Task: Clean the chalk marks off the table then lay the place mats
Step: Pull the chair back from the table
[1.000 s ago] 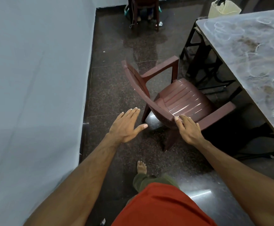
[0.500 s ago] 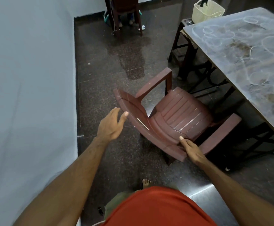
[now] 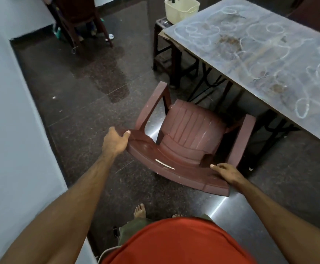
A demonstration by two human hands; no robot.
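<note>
A long grey table [image 3: 265,54] at the upper right is covered with white chalk loops [image 3: 193,31] and brown stains. In front of it stands a brown plastic armchair [image 3: 191,134], tilted with its backrest toward me. My left hand [image 3: 115,142] grips the left end of the backrest's top edge. My right hand [image 3: 226,173] holds the right end, fingers spread over the top. No place mats or cloth are in view.
A pale yellow basket [image 3: 181,9] sits on a dark stool at the table's far end. Another dark chair [image 3: 79,18] stands at the back by the wall. A white wall [image 3: 8,111] runs along my left. The floor is dark polished stone.
My left hand has closed onto the chair's backrest, which it was only nearing before. The chair has swung round and come closer to me, its seat now facing the table.
</note>
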